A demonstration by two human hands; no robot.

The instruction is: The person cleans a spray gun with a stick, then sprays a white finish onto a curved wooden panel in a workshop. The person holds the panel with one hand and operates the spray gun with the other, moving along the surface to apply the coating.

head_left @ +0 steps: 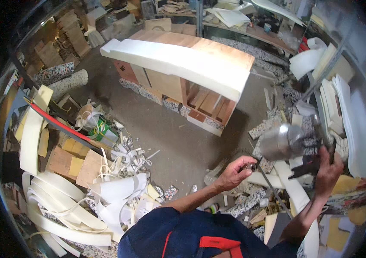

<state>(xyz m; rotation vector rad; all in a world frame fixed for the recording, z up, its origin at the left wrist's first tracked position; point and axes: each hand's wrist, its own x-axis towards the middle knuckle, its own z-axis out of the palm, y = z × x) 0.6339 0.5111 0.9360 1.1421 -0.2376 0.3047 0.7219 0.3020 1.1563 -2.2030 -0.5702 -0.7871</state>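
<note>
Metal spray gun (282, 142) in both hands (234, 172).

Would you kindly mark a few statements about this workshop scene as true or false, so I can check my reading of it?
1. The right hand grips a spray gun with a shiny metal cup. True.
2. The left hand rests flat on the floor. False: it is raised, with its fingers at a small metal fitting by the coiled hose.
3. A long white foam slab lies on top of the wooden frame. True.
4. The wooden frame is painted blue. False: it is bare light-brown wood.
5. Curved white foam strips are piled at the person's left. True.
</note>
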